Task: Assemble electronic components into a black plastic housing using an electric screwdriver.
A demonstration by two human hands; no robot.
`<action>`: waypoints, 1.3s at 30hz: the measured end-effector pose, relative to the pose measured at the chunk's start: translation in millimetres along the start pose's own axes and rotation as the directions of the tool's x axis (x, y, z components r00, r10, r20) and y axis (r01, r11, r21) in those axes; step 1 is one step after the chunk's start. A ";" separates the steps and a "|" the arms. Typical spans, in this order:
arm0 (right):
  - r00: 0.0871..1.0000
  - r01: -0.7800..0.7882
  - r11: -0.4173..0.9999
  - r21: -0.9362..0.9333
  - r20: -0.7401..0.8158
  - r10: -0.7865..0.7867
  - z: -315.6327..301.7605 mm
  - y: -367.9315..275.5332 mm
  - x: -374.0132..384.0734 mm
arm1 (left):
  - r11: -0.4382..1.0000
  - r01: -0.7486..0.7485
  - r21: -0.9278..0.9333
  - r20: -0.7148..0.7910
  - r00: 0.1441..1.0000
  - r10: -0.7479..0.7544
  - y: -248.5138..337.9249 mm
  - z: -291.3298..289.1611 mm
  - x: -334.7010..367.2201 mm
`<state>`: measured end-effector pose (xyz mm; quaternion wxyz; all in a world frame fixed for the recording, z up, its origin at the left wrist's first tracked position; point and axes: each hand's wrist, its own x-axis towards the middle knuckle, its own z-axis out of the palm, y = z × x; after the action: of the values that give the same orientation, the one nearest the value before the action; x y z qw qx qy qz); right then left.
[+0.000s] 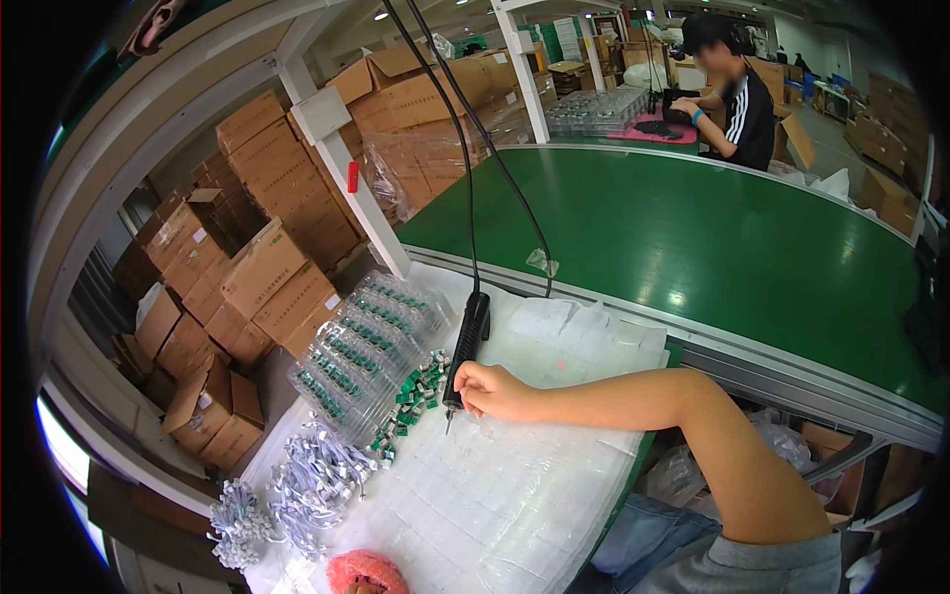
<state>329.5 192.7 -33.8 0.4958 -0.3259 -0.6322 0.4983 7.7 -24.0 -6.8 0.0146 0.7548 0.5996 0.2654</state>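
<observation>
My right hand [498,393] reaches in from the right over the white work mat [475,495]. Its fingers are curled round the lower part of a black electric screwdriver [470,337]. The tool stands nearly upright on its hanging cord, its thin bit [448,424] pointing down at the mat. Just left of it lies a loose heap of small green circuit boards [421,386] with metal connectors. Clear plastic trays [366,346] beside the heap hold rows of similar boards. My left hand is not in view.
Bundled white cables [315,485] lie at the near left, above a fuzzy pink item [366,572]. A green conveyor belt [673,247] runs behind a metal rail. Cardboard boxes [277,277] are stacked at left. A person [742,104] works across the belt.
</observation>
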 end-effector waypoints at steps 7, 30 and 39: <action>0.999 -0.033 0.999 -0.025 0.011 0.033 2.5 -2.7 -2.3 | 0.999 -0.018 0.026 -0.011 1.000 0.019 5.8 -2.7 0.5; 1.000 -0.005 1.000 -0.015 0.022 0.005 1.8 -1.5 -1.1 | 1.000 0.002 0.011 -0.039 0.999 -0.002 -18.0 7.9 -9.6; 0.939 0.235 0.960 -0.151 -0.221 -0.264 16.5 45.8 26.3 | 0.955 -0.243 -0.171 -0.015 0.970 0.244 7.9 74.5 78.2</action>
<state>302.2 224.8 -69.7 0.6064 -0.3303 -0.6336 0.3488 56.9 67.2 -38.1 0.0487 0.8196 0.4769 0.3137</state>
